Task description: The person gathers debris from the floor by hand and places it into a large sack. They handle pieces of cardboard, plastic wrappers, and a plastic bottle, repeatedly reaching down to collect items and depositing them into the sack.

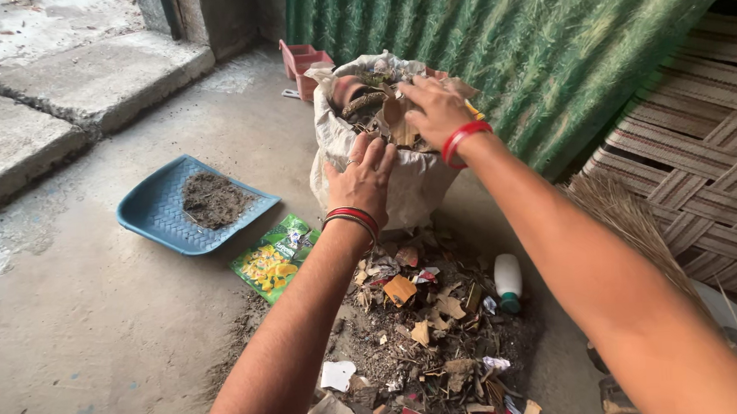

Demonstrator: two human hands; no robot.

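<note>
Both sets of fingers were at the sack's mouth: my left hand (365, 175) gripped the limp rim, my right hand (432, 111) pressed curled onto dry leaves inside. That sack (401, 184), upright beside the litter pile (421, 330), looked soft, light; its rim seemed the best hold.

We see a pale woven sack (401, 184) standing upright on the concrete floor (98, 347), its mouth open and stuffed with dry leaves and scraps (380, 105). Just before it, a heap of swept litter (425, 330) spreads across the floor.
</note>
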